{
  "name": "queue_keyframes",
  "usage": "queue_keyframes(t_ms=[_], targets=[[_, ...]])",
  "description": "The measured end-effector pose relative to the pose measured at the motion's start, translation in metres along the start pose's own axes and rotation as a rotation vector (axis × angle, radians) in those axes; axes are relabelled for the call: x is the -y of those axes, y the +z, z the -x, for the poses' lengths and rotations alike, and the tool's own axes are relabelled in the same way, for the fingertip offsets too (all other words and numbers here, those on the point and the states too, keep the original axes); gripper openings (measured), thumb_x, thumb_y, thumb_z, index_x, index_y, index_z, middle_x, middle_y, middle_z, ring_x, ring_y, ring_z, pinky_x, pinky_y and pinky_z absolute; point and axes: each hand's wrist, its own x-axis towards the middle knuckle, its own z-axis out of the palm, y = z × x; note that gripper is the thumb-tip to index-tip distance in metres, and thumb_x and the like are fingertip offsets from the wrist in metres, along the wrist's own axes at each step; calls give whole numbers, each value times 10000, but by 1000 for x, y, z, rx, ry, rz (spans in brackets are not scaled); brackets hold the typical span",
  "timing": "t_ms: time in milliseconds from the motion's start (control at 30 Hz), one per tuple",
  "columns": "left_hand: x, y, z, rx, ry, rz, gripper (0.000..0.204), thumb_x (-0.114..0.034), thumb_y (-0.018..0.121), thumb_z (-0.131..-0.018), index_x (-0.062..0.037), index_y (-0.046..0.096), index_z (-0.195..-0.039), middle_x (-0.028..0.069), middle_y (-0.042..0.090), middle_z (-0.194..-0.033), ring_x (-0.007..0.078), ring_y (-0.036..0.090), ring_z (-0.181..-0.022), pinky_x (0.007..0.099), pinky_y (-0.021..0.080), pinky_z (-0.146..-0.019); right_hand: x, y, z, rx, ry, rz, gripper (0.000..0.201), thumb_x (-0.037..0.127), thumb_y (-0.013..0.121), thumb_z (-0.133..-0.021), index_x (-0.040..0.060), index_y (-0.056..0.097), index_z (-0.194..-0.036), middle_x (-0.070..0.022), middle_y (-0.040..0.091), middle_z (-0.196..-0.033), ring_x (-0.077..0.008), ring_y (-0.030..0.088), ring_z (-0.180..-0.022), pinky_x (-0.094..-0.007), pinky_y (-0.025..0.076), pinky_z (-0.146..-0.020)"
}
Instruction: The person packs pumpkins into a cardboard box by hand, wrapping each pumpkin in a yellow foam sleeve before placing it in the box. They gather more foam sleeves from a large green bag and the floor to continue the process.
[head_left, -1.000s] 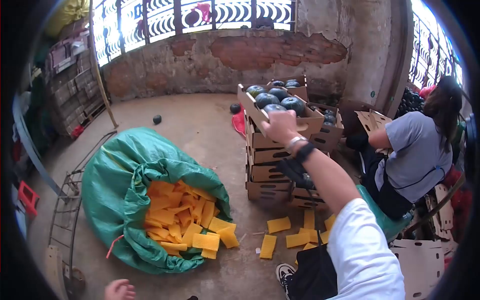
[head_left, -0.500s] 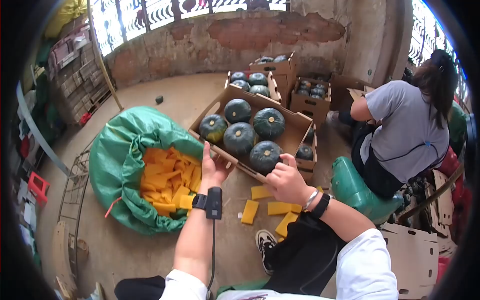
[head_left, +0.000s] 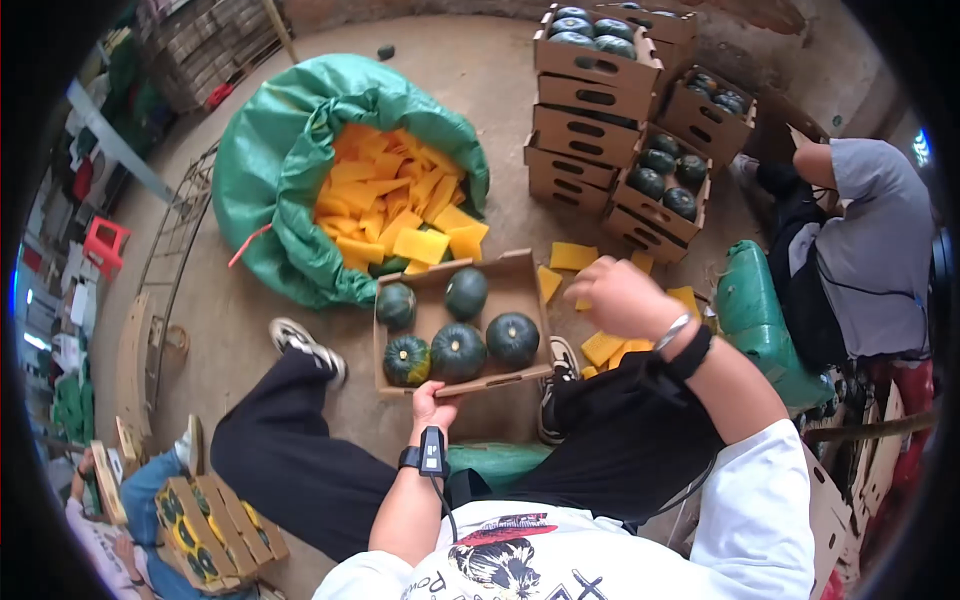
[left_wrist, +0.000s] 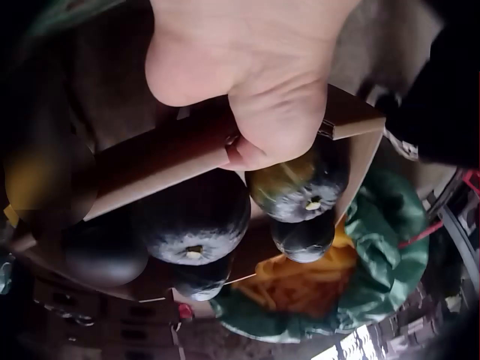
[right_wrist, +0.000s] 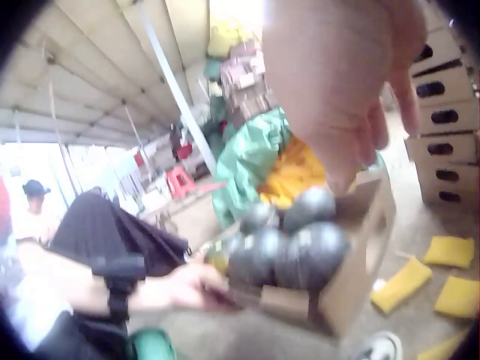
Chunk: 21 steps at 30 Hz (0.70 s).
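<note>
1. Left hand gripped the carton of squashes at frame centre; right hand held nothing, fingers loose.
2. Brownish floor carried yellow pads right of centre.
3. Wall edged the upper right.

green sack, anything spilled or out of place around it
Yes: several yellow sheets lie loose on the floor near the stacked boxes, outside the green sack that holds a heap of them. A lone dark squash sits beyond it, unboxed.
</note>
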Motion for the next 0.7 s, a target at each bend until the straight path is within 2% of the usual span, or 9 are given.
queue_keyframes(t_ms=[133,167,200,233,333,400,467,600,700], targets=[[-5,-59,-16,-273,61,-68,216,-39,527,-692,0,547,-904,154,580,-982,351,543,-986,538,436,-901,-4,-73,42,-538,200,-338,291,114,610,-812,1,592,-1079,-120,631,-970,-274,599,-907,-340,458,-843],[3,-100,-33,-30,317,-612,229,-73,531,-715,14,539,-926,182,563,-1024,381,519,-1034,566,427,-900,8,-85,65,-707,371,-604,244,103,587,-835,0,597,-1056,-108,631,-937,-231,598,-866,-317,468,-794],[1,-78,-36,-317,58,-106,226,-92,523,-752,23,532,-947,204,543,-1060,397,501,-1066,598,409,-919,24,-89,93,-876,544,-864,202,92,563,-858,-1,603,-1034,-97,632,-904,-188,597,-826,-293,479,-746],[-1,-72,-43,-257,44,-74,229,-88,512,-771,26,524,-969,210,533,-1084,397,500,-1066,607,400,-930,30,-85,132,-901,522,-1003,205,134,528,-887,-13,600,-1010,-91,614,-872,-156,576,-751,-263,475,-682],[2,-50,-56,-176,-95,-127,307,-117,492,-852,57,455,-1101,235,502,-1164,406,504,-1072,567,435,-934,67,-47,243,-239,193,-1774,308,91,669,-773,-57,588,-1030,-193,638,-942,-268,638,-813,-316,512,-690],[4,-19,-52,-224,-374,-260,382,-172,496,-876,80,427,-1154,267,497,-1183,414,531,-1053,489,486,-904,126,-33,262,523,853,-1903,310,65,660,-814,-41,575,-1092,-144,645,-1010,-218,617,-961,-310,479,-843],[-5,-9,-51,-148,-574,-410,440,-220,472,-896,92,401,-1198,291,504,-1183,409,558,-1032,426,520,-854,185,21,268,966,753,-1587,467,257,617,-871,1,477,-1236,-97,617,-1068,-172,597,-961,-284,470,-873],[-23,17,-26,216,-462,-1018,415,-296,467,-909,40,497,-1150,205,599,-1061,295,617,-896,358,527,-723,261,119,350,776,983,-2276,493,273,593,-871,38,390,-1254,-69,542,-1111,-153,588,-974,-297,506,-816],[-45,30,-20,208,-147,-763,334,-261,483,-908,1,528,-1110,159,619,-977,251,615,-825,344,525,-692,244,109,341,713,1064,-2227,258,204,546,-887,50,520,-1092,-76,596,-943,-178,618,-893,-310,530,-750]])
